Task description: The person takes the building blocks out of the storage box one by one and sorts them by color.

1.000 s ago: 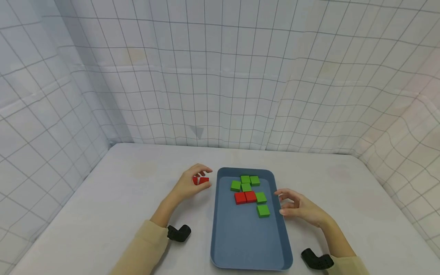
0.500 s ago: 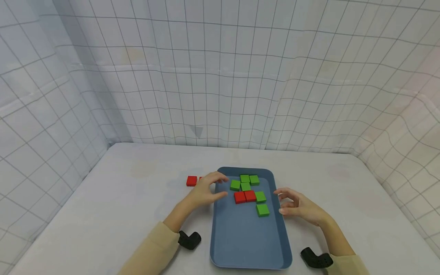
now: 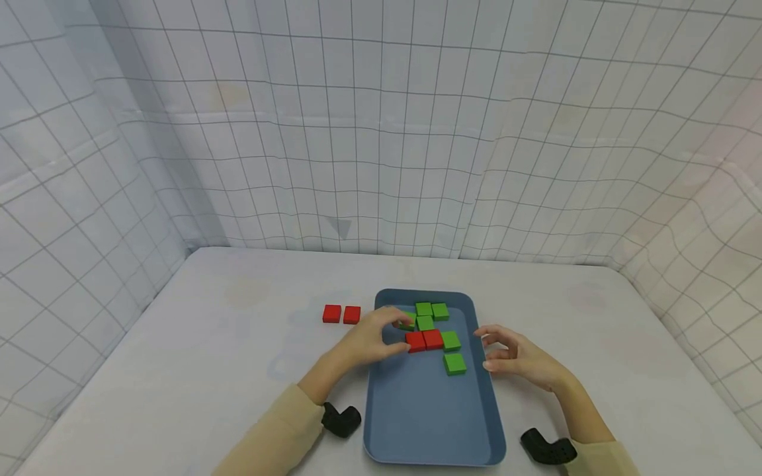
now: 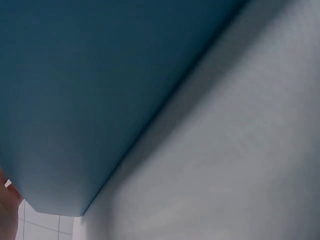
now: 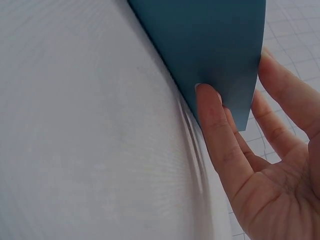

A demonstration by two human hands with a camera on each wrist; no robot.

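My left hand [image 3: 370, 338] reaches over the left rim of the blue tray [image 3: 428, 423]. Its thumb and fingers are spread apart, with the thumb tip at the left red block [image 3: 416, 342]; whether it touches I cannot tell. The fingertips partly cover a green block [image 3: 409, 320]. Against that red block lies a second red block [image 3: 433, 339], with a green block [image 3: 450, 341] beside it. At the tray's right side, my right hand [image 3: 524, 359] has loosely bent fingers; in the right wrist view its fingertips touch the tray's outer wall [image 5: 215, 45].
Two red blocks, one [image 3: 331, 313] to the left of the other [image 3: 352, 315], lie on the white table [image 3: 226, 370] left of the tray. Further green blocks [image 3: 455, 364] lie in the tray. A gridded white curtain [image 3: 381, 145] stands behind and at both sides.
My left hand has moved right, from the two red blocks on the table to over the tray. Those two blocks are now uncovered. My right hand has stayed in place.
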